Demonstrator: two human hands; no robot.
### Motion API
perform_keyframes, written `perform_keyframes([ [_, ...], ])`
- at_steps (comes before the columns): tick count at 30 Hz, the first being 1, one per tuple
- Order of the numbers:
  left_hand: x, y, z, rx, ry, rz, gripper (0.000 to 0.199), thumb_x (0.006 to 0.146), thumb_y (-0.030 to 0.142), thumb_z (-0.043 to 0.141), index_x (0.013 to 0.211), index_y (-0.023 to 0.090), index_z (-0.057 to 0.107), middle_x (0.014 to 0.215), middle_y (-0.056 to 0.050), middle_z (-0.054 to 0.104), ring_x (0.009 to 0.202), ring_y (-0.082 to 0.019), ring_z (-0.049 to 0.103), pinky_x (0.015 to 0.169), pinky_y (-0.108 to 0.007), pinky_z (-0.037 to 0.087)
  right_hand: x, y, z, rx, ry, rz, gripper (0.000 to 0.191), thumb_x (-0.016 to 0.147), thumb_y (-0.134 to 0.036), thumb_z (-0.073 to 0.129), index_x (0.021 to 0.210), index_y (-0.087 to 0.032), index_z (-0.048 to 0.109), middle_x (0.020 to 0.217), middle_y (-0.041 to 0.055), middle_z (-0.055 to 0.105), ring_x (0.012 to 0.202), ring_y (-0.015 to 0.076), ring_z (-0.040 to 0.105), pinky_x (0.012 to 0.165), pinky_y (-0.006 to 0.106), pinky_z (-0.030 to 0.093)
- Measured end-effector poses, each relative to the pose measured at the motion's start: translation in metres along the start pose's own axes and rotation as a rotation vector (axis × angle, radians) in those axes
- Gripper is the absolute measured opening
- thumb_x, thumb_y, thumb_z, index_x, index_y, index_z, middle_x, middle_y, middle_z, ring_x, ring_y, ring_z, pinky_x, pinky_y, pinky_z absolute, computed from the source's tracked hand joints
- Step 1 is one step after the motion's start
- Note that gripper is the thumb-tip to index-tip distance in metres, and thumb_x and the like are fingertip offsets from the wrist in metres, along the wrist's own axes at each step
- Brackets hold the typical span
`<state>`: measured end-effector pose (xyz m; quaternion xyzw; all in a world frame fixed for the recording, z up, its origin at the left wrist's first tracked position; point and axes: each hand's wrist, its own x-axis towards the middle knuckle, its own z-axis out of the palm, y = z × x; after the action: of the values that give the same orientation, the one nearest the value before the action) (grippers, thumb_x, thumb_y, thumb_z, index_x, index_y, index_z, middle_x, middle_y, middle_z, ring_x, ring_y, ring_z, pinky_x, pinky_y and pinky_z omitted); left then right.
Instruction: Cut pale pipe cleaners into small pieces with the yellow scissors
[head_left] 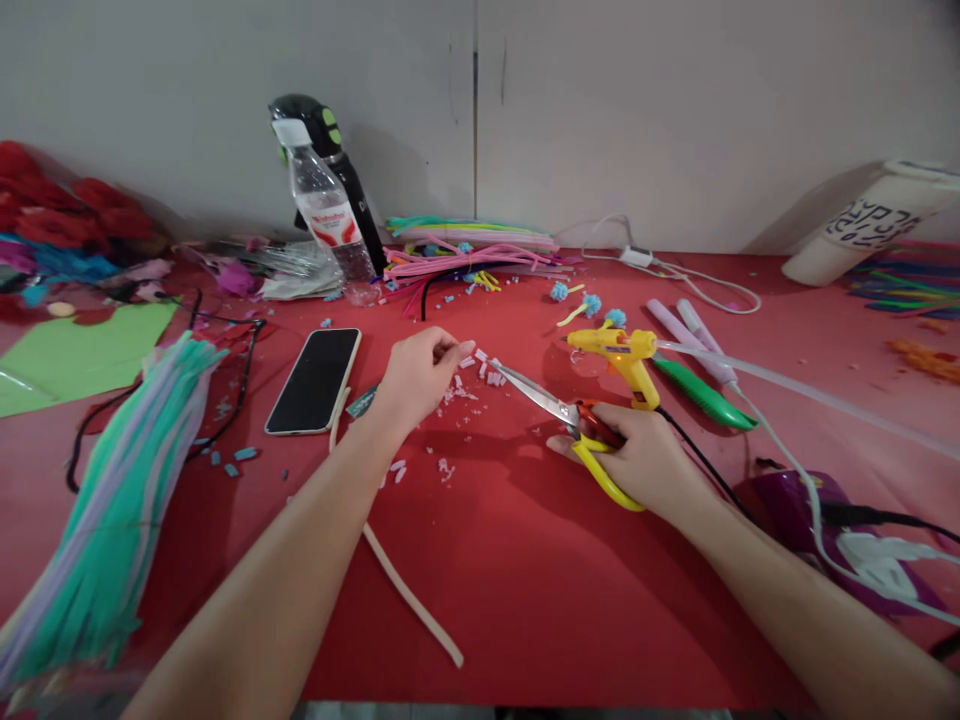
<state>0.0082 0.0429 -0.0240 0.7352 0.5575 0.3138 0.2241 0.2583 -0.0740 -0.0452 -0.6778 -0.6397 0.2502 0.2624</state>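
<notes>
View from my head: 12 o'clock is straight away from me.
Scissors (559, 408): in my right hand, the long way running from about 4 o'clock at the handles to 10 o'clock at the tip, so the tip points toward my left fingers.
Right hand (652, 455): my fingers are curled round the red and yellow handles, and the blades look close together.
Left hand (416, 375): thumb and finger tips are close together. A tiny pink bit may be there, but it is too small and blurry for me to tell if I am pinching it.
Pink bits (495, 379): a little pile at 4 o'clock from my left fingertips, right by the scissors' tip. I cannot tell if the blades touch it. My left hand is nearer to it than my right.
Glue gun (615, 345): yellow, between 11 and 12 o'clock from my right hand, its nose to 9 o'clock.
Pale strip (412, 590): it seems to go under my left arm, with its near end toward 5 o'clock on the red table (510, 620).
Phone (315, 382): at 9 o'clock from my left hand.
</notes>
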Motion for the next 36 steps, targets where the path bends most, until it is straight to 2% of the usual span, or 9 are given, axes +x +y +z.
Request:
perform_keyframes([
  [3,-0.003,0.003,-0.004,-0.162,-0.008,-0.03,0.04,0.084,0.053,0.062,0.07,0.016,0.063,0.062,-0.002,0.061,0.055,-0.011,0.051,0.055,-0.024,0.039,0.0,0.0,0.0,-0.021,0.01,-0.013,0.049,0.069,-0.055,0.075,0.063,-0.02,0.041,0.058,-0.007,0.029,0.056,0.0086,0.024,0.047,0.023,0.023],
  [7,-0.013,0.012,-0.011,-0.396,-0.111,-0.065,0.04,0.088,0.05,0.058,0.072,0.014,0.065,0.063,-0.003,0.063,0.053,-0.01,0.055,0.054,-0.022,0.043,-0.001,-0.001,-0.001,-0.036,0.041,-0.032,0.053,0.069,-0.057,0.074,0.062,-0.02,0.036,0.056,-0.0072,0.027,0.055,0.0086,0.023,0.046,0.023,0.022],
  [9,-0.02,0.018,-0.015,-0.426,-0.142,-0.066,0.041,0.089,0.049,0.057,0.07,0.014,0.064,0.063,-0.004,0.064,0.051,-0.009,0.055,0.051,-0.021,0.043,-0.001,-0.001,-0.002,-0.045,0.046,-0.037,0.053,0.069,-0.058,0.073,0.062,-0.02,0.036,0.056,-0.0072,0.027,0.055,0.0085,0.023,0.046,0.022,0.022],
  [12,-0.027,0.023,-0.019,-0.403,-0.118,-0.055,0.039,0.087,0.048,0.061,0.068,0.014,0.065,0.061,-0.003,0.064,0.049,-0.008,0.054,0.049,-0.02,0.043,-0.001,-0.001,-0.001,-0.056,0.04,-0.046,0.053,0.07,-0.059,0.072,0.062,-0.02,0.036,0.056,-0.0071,0.027,0.054,0.0085,0.023,0.045,0.022,0.022],
  [17,-0.03,0.017,-0.019,-0.488,-0.129,-0.071,0.024,0.082,0.038,0.07,0.088,0.014,0.073,0.075,-0.006,0.074,0.067,-0.014,0.068,0.068,-0.026,0.057,-0.001,-0.001,-0.001,-0.052,0.037,-0.061,0.051,0.071,-0.059,0.07,0.062,-0.02,0.039,0.056,-0.0064,0.029,0.054,0.0085,0.023,0.044,0.022,0.023],
  [21,-0.032,0.015,-0.021,-0.611,-0.198,-0.159,0.028,0.079,0.033,0.073,0.098,0.013,0.07,0.087,-0.009,0.077,0.08,-0.019,0.074,0.081,-0.033,0.061,-0.001,-0.001,-0.002,-0.058,0.04,-0.058,0.052,0.07,-0.059,0.071,0.062,-0.02,0.037,0.056,-0.0065,0.028,0.054,0.0084,0.023,0.044,0.022,0.023],
  [27,-0.035,0.022,-0.028,-0.619,-0.286,-0.151,0.024,0.084,0.038,0.069,0.088,0.014,0.064,0.086,-0.008,0.076,0.072,-0.015,0.072,0.071,-0.028,0.06,-0.002,-0.001,-0.003,-0.036,0.045,-0.053,0.05,0.069,-0.059,0.072,0.063,-0.019,0.043,0.057,-0.0063,0.03,0.054,0.0084,0.025,0.045,0.022,0.024],
  [32,-0.035,0.021,-0.027,-0.524,-0.247,-0.057,0.029,0.088,0.042,0.063,0.08,0.014,0.064,0.072,-0.004,0.07,0.059,-0.009,0.061,0.059,-0.021,0.052,-0.003,-0.002,-0.004,-0.059,0.055,-0.084,0.048,0.07,-0.059,0.072,0.063,-0.019,0.045,0.057,-0.0062,0.029,0.055,0.0087,0.024,0.045,0.021,0.024],
  [36,-0.035,0.023,-0.027,-0.462,-0.245,0.003,0.03,0.091,0.042,0.058,0.08,0.015,0.066,0.073,-0.003,0.068,0.061,-0.009,0.058,0.061,-0.021,0.049,-0.003,-0.003,-0.005,-0.037,0.041,-0.085,0.048,0.07,-0.058,0.072,0.062,-0.02,0.043,0.055,-0.0063,0.029,0.053,0.0083,0.024,0.044,0.021,0.024],
])
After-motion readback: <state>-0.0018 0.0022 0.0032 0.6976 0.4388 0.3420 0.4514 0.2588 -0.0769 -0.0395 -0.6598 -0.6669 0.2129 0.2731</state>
